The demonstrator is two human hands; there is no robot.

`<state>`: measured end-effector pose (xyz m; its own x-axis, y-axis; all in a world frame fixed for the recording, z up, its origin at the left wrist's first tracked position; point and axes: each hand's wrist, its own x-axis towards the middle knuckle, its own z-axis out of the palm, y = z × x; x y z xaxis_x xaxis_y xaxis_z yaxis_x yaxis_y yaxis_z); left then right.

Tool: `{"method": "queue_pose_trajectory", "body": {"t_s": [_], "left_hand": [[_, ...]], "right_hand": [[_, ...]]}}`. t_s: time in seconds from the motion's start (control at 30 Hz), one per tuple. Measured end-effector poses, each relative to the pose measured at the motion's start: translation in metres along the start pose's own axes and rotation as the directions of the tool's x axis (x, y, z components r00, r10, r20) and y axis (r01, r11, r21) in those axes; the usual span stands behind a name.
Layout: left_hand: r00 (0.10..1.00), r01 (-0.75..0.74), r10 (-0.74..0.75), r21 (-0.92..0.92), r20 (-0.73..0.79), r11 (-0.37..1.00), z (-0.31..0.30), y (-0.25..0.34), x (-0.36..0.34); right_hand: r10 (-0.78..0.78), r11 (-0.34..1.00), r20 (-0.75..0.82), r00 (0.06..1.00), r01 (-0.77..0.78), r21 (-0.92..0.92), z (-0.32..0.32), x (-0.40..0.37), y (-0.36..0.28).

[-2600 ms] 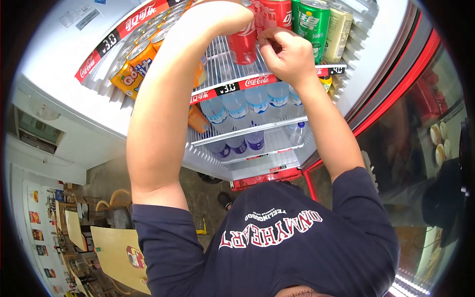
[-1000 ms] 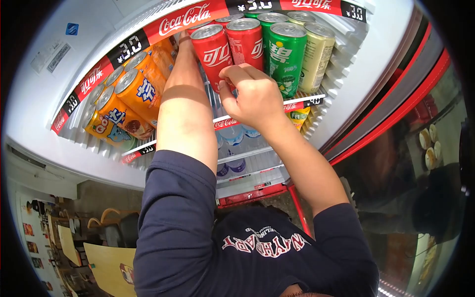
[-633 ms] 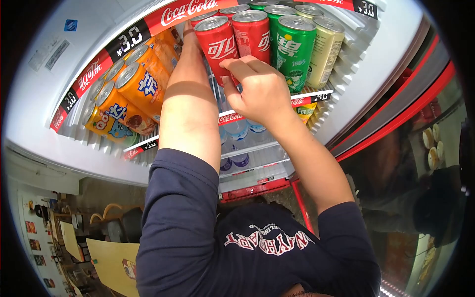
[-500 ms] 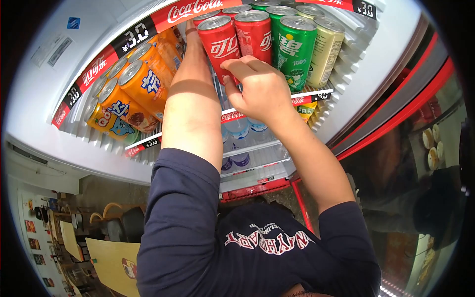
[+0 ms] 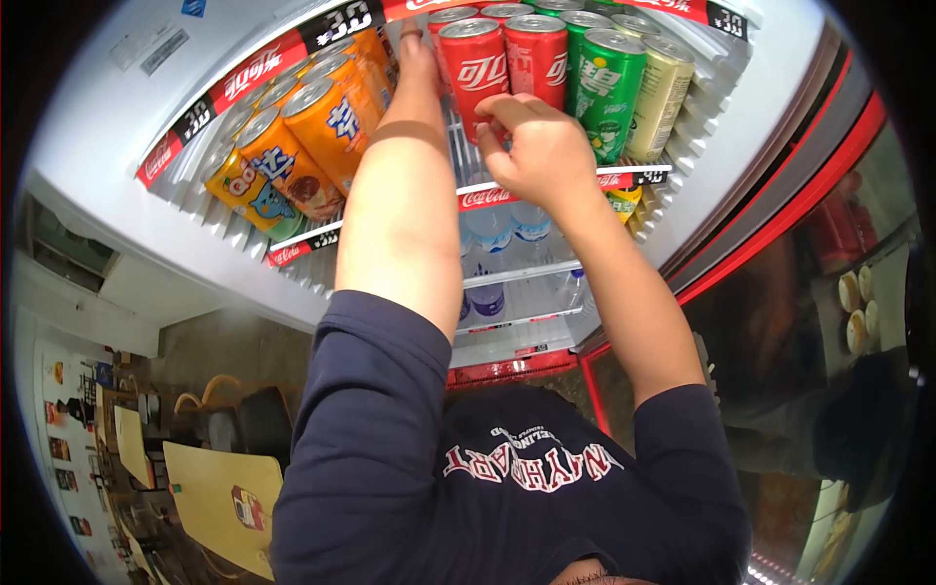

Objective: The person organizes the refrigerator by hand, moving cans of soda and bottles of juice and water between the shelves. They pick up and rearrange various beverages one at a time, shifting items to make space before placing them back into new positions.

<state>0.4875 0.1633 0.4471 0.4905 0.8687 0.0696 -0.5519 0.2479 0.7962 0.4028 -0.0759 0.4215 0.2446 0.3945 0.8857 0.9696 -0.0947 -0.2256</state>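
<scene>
My left arm reaches deep into the fridge between the orange cans and the red cans. Only the back part of my left hand shows below the top label strip; its fingers are hidden. My right hand is at the lower front of the nearest red can, its fingertips against or very near the can, with thumb and forefinger apart. That can stands on the shelf beside another red can. Green cans and a pale can stand to the right.
The shelf's front label strip runs below my right hand. Bottles stand on the shelf underneath. The fridge door stands along the right side. A yellow table and chairs are behind at lower left.
The view has shifted, so the fridge and cans appear farther right and slightly higher. My right hand remains by the same red can, and my left arm stays inside the fridge.
</scene>
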Motion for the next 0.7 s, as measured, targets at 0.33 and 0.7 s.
{"method": "queue_pose_trajectory", "body": {"t_s": [0.33,0.7], "left_hand": [[0.995,0.025,0.008,0.342,-0.095,0.939,-0.01,0.038,-0.05],[0.926,-0.366,0.354,0.082,0.13,0.927,-0.034,0.082,-0.17]], "right_hand": [[0.02,0.997,-0.002,1.0,-0.02,0.077,0.001,0.003,0.0],[0.048,0.989,0.149,0.988,-0.068,0.132,-0.007,0.005,-0.003]]}}
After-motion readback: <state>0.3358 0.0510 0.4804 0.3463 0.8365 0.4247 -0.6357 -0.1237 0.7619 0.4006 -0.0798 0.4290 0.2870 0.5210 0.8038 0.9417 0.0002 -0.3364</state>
